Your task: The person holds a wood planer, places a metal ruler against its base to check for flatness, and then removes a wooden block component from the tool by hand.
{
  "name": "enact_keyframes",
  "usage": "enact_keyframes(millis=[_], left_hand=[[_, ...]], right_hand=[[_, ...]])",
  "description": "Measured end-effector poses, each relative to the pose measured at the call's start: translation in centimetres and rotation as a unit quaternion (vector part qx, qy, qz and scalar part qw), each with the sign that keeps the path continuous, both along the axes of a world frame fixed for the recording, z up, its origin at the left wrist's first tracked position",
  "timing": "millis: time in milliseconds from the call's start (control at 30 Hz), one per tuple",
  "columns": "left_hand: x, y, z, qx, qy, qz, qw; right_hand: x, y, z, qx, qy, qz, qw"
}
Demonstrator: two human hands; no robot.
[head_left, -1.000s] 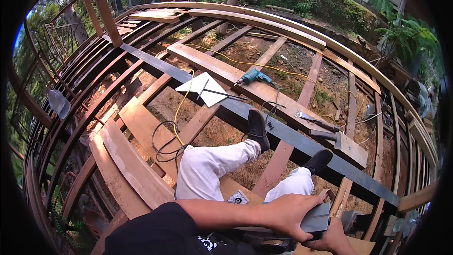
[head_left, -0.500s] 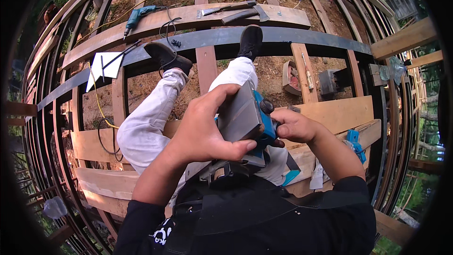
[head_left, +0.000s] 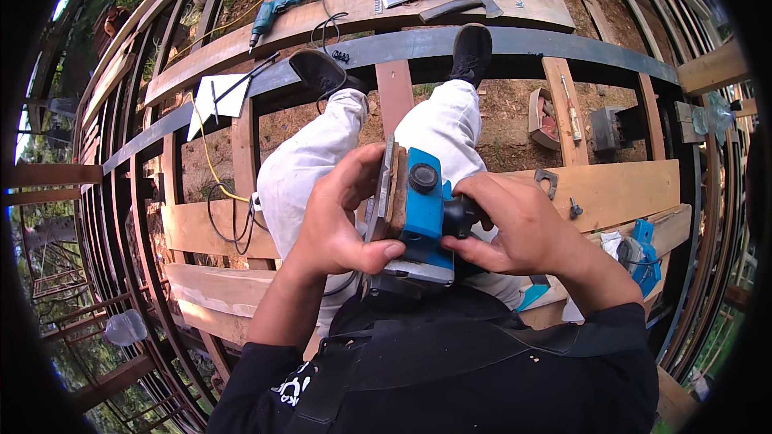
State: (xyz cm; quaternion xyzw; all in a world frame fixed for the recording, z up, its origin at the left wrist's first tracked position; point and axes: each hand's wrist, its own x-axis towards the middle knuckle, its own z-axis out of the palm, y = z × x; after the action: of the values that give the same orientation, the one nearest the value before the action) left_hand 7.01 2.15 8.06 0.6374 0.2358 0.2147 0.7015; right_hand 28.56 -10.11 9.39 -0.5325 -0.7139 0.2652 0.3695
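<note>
Here, the left hand [head_left: 336,223] clasps a blue electric planer [head_left: 421,215], the right hand [head_left: 519,223] its black knob [head_left: 460,217]; sole [head_left: 380,199] leftward, long axis unclear.

Left side: a hand could pass above the pale planks [head_left: 183,229], past a looped cord [head_left: 244,251].
Between the shins: a gap opened beyond the blue planer [head_left: 424,213].
Steel beam [head_left: 402,44]: left shoe [head_left: 322,71] and right shoe [head_left: 473,48] obstructed it.
Right board [head_left: 635,186]: room lay above; a metal plate [head_left: 540,176] and bolt [head_left: 575,210] interrupted its surface.
</note>
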Motion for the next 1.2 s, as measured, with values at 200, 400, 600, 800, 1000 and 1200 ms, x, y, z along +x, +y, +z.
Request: enact_keyframes(millis=[200,400,600,800,1000,1200], left_hand=[[-0.1,0.4,0.5,-0.002,0.012,-0.010,1.000],[-0.3,0.3,0.0,-0.027,-0.003,-0.005,1.000],[-0.3,0.3,0.1,-0.024,-0.019,-0.015,0.999],[-0.2,0.2,0.1,-0.038,-0.019,0.000,0.999],[-0.3,-0.1,0.0,-0.037,-0.021,0.003,0.999],[-0.1,-0.1,0.0,-0.005,-0.017,-0.002,1.000]], right_hand=[[0.5,-0.2,0.3,-0.211,0.215,0.018,0.954],[-0.6,-0.2,-1.7,0.046,-0.018,-0.033,0.998],[-0.8,0.2,-2.0,0.178,-0.120,-0.063,0.975],[-0.4,0.1,-0.2,-0.063,0.148,-0.017,0.987],[-0.1,0.2,-0.3,-0.160,0.212,0.018,0.964],[0.0,0.2,-0.2,0.005,0.039,-0.010,0.999]])
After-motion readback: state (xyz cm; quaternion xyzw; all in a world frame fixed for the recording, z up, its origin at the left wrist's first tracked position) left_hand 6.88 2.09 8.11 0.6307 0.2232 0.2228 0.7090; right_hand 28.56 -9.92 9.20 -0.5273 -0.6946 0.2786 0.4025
